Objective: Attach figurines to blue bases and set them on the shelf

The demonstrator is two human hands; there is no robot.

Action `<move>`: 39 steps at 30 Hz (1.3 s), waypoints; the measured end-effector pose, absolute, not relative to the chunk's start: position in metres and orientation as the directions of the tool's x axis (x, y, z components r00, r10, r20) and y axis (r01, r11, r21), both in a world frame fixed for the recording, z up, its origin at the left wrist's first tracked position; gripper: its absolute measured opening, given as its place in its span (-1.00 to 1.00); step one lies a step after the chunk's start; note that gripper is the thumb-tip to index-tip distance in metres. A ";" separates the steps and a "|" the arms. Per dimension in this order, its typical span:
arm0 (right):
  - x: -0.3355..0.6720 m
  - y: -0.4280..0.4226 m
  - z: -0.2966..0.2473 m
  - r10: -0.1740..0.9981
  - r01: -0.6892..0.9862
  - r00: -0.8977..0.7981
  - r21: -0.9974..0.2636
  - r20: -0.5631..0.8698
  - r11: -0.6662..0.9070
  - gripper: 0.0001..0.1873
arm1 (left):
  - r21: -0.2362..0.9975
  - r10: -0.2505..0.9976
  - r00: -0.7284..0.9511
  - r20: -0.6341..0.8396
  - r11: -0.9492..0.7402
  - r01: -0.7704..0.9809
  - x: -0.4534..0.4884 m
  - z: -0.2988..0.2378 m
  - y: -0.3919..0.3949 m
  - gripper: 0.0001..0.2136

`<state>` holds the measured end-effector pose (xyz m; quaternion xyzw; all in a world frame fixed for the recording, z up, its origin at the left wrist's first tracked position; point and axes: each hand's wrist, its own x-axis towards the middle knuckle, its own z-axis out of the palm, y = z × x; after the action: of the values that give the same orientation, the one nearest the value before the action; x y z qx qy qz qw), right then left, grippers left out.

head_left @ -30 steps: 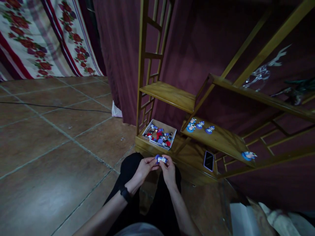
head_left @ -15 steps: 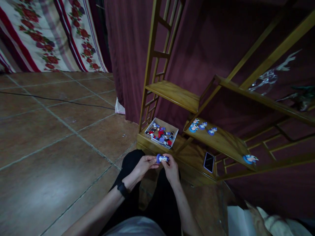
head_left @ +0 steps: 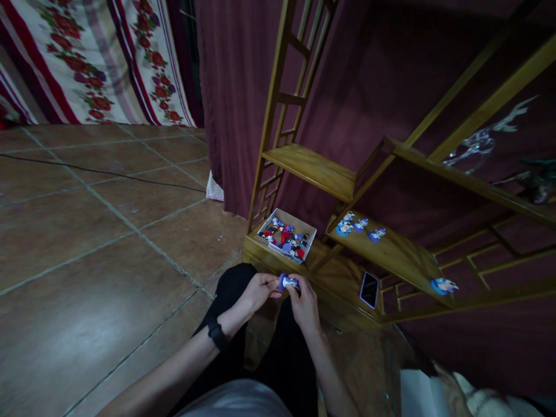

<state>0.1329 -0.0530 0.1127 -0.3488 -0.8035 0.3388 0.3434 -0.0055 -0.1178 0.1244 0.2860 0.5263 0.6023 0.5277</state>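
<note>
Both my hands meet in front of my knees and pinch one small blue and white toy figure [head_left: 288,282]. My left hand [head_left: 257,291], with a black band on the wrist, grips its left end. My right hand [head_left: 305,302] grips its right end. Just beyond them, a white cardboard box [head_left: 306,230] with several small red and blue figures sits on the bottom board of a wooden shelf unit [head_left: 313,168]. Three blue figures [head_left: 359,225] stand on a slanted shelf board to the right, and another blue figure [head_left: 443,285] stands further right.
A phone [head_left: 369,289] lies flat on the bottom board beside the slanted shelf. Dark red curtain [head_left: 234,87] hangs behind the shelf unit. Brown tiled floor [head_left: 87,255] stretches to the left, crossed by a black cable [head_left: 99,172]. A floral cloth [head_left: 87,58] hangs at the back left.
The view has shifted slightly, so the shelf and box sit a little further right. My hands have stayed together on the figure, turning it slightly.
</note>
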 end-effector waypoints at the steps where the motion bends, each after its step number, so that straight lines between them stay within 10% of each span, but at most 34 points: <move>1: 0.133 -0.053 0.113 0.801 0.331 -0.510 -0.788 0.313 0.519 -0.79 | 0.950 0.941 -0.284 -0.186 0.098 -0.297 -0.005 0.126 -0.117 -0.73; 12: 0.131 -0.050 0.100 0.914 0.236 -0.331 -0.918 0.233 0.319 -0.72 | 0.944 0.951 -0.272 0.148 -0.054 0.326 0.003 0.145 -0.123 -0.77; 24: 0.137 -0.060 0.130 0.742 0.287 -0.496 -0.721 0.451 0.630 -0.78 | 0.942 0.952 -0.207 -0.228 0.162 -0.294 -0.006 0.147 -0.109 -0.71; 34: 0.131 -0.054 0.127 0.791 0.321 -0.458 -0.754 0.406 0.573 -0.78 | 0.994 0.941 -0.333 -0.067 0.035 -0.099 -0.002 0.144 -0.115 -0.79; 39: 0.122 -0.047 0.126 0.759 0.298 -0.547 -0.765 0.353 0.571 -0.74 | 0.906 0.914 -0.320 -0.248 0.101 -0.411 -0.007 0.128 -0.107 -0.85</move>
<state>0.1217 -0.0471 0.1259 -0.3241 -0.8149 0.3309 0.3484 -0.0066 -0.1066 0.1276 0.2424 0.5193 0.6250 0.5301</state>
